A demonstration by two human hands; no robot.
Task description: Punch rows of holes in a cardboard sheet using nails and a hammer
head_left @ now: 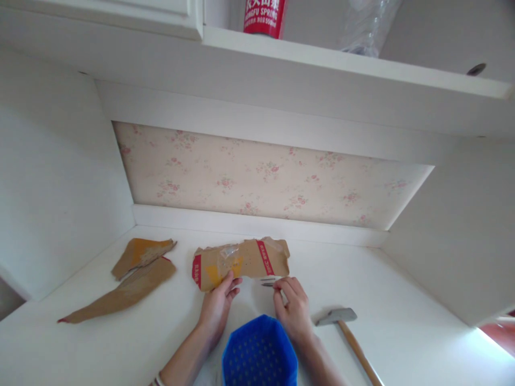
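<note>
My left hand [219,303] rests on the lower edge of a torn brown cardboard piece [241,262] with red printed bands, fingers curled onto it. Just right of it, my right hand [292,305] pinches a small thin metal object, perhaps a nail [267,284], its tip pointing left at the cardboard's lower edge. Both hands sit on the white desk surface [402,300]. A blue perforated basket [259,354] stands between my forearms, close to me.
A hammer [346,329] with a wooden handle lies to the right of my right hand. Two more torn cardboard pieces [134,276] lie at the left. Above, a shelf [354,61] holds a red-labelled bottle [263,16] and a clear plastic bottle [368,27].
</note>
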